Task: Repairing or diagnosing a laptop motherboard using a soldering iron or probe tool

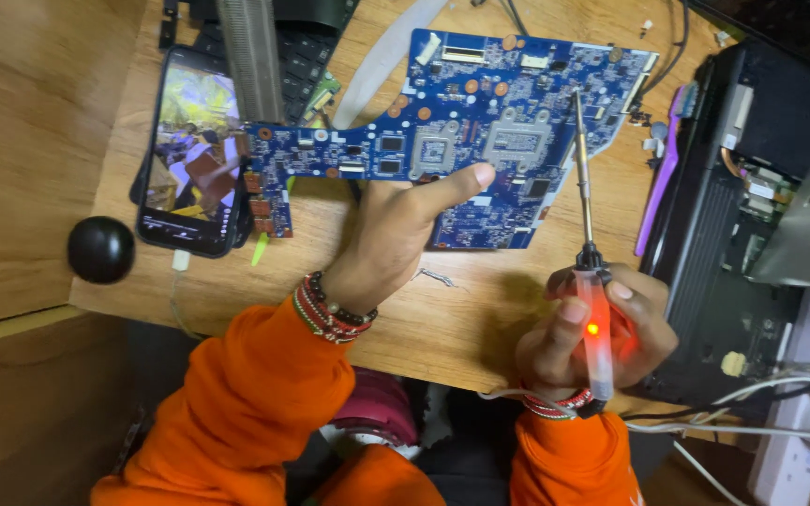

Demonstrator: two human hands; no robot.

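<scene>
We have the blue circuit board point(461, 131) tipped up off the wooden desk point(442, 319), between the phone point(191, 150) on the left and the opened black laptop shell point(733, 187) on the right. Our left hand point(396, 234) is clamped on its lower edge, thumb pressed flat across the front face and the other fingers hidden behind it. Our right hand point(592, 337) is wrapped shut around the translucent red handle of the soldering iron point(588, 272), whose lamp glows and whose thin metal shaft reaches up over the board's right part (whether the tip touches the board we cannot tell). We judge the board light and stiff but fragile, thick with small parts and sockets, so the bare edges and corners are the places to hold it. The iron is best held by its handle alone, well back from the shaft.
</scene>
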